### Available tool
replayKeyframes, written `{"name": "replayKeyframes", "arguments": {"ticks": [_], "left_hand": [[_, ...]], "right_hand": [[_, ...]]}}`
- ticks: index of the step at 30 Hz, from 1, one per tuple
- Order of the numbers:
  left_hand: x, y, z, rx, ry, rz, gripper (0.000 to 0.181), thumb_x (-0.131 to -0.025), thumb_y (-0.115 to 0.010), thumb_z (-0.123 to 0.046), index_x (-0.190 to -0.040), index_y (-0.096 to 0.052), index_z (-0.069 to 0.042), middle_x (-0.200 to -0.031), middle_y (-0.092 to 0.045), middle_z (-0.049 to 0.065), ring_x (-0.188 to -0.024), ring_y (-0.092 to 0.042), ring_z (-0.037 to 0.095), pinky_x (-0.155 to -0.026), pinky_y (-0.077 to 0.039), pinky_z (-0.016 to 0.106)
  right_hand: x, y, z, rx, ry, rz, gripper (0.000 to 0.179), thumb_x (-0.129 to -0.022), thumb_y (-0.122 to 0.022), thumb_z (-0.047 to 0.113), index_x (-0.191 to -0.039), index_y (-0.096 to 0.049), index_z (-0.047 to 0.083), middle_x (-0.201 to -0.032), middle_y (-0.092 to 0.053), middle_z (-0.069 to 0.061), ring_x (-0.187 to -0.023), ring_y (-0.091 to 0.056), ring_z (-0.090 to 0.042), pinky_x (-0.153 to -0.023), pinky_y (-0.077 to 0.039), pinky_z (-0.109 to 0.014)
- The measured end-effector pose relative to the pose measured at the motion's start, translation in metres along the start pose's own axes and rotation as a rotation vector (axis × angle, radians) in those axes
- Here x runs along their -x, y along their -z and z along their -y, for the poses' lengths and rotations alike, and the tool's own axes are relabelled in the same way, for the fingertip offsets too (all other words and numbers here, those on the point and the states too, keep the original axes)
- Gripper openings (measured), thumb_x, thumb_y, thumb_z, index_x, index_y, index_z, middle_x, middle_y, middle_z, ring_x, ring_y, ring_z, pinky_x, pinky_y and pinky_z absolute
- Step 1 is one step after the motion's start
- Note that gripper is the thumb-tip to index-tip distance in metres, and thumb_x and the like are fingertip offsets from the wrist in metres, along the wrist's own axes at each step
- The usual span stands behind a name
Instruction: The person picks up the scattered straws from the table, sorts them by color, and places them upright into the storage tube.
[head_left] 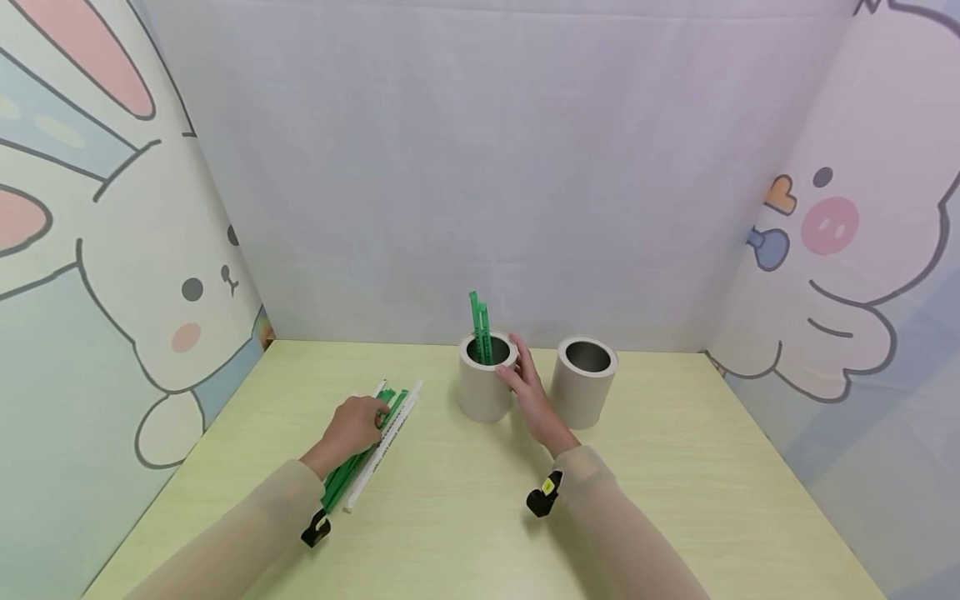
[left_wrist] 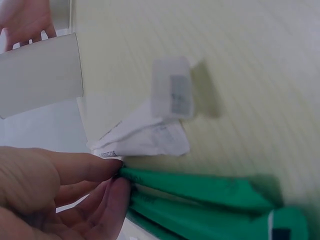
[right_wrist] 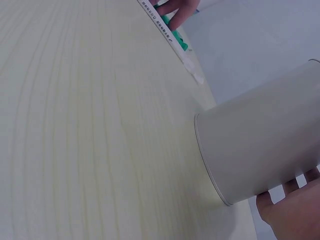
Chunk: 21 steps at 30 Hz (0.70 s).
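My left hand (head_left: 358, 423) pinches a slim green paper packet (left_wrist: 195, 187) between thumb and fingertips. Several such green packets lie under and beside that hand on the table. Alongside them stretches a long white packet (head_left: 386, 446) with printed lettering. To the right stands a white cup (head_left: 483, 396) with a dark inside, and green packets (head_left: 480, 333) rise upright out of it. My right hand (head_left: 531, 396) holds this cup by its right side, thumb toward the front near the rim and fingers behind. In the right wrist view the fingers (right_wrist: 291, 187) lie along the cup's wall.
A second white cup (head_left: 583, 387) stands just right of my right hand, with no packets showing above its rim. The pale wood-grain table (head_left: 465, 517) ends at a light cloth backdrop (head_left: 480, 183). Cartoon-printed cloth (head_left: 150, 275) hangs at both sides.
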<state>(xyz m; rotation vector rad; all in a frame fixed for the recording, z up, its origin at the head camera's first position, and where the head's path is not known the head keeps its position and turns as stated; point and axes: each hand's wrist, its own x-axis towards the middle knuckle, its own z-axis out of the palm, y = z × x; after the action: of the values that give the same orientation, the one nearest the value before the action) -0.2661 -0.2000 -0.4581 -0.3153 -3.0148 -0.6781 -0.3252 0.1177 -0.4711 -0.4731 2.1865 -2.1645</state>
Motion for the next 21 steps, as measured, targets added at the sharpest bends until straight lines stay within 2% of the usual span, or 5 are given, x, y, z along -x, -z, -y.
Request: {"name": "replayKeyframes", "arguments": {"ticks": [10, 17, 21], "left_hand": [[-0.002, 0.005, 0.001, 0.104, 0.012, -0.027, 0.041, -0.083, -0.069, 0.014, -0.123, -0.074, 0.004, -0.090, -0.072, 0.009, -0.073, -0.058, 0.018, -0.062, -0.048, 0.030], [-0.007, 0.014, -0.002, 0.181, -0.005, -0.126, 0.039, -0.087, -0.070, 0.008, -0.125, -0.073, 0.001, -0.096, -0.075, 0.011, -0.078, -0.066, 0.023, -0.062, -0.050, 0.030], [-0.011, 0.020, -0.006, 0.220, -0.012, -0.183, 0.039, -0.092, -0.070, 0.003, -0.131, -0.071, -0.002, -0.103, -0.077, 0.014, -0.090, -0.074, 0.031, -0.064, -0.056, 0.034]], "right_hand": [[0.001, 0.000, 0.001, -0.003, 0.000, 0.004, 0.066, -0.112, -0.052, 0.035, -0.169, -0.019, 0.037, -0.169, -0.028, -0.010, -0.158, -0.021, -0.036, -0.126, -0.021, -0.061], [0.001, 0.000, 0.001, 0.002, 0.004, -0.002, 0.066, -0.112, -0.052, 0.035, -0.169, -0.019, 0.036, -0.170, -0.029, -0.007, -0.156, -0.024, -0.032, -0.126, -0.022, -0.060], [0.001, 0.000, 0.000, -0.001, 0.002, -0.005, 0.067, -0.112, -0.053, 0.033, -0.169, -0.019, 0.035, -0.169, -0.030, -0.007, -0.155, -0.026, -0.032, -0.125, -0.023, -0.059]]}}
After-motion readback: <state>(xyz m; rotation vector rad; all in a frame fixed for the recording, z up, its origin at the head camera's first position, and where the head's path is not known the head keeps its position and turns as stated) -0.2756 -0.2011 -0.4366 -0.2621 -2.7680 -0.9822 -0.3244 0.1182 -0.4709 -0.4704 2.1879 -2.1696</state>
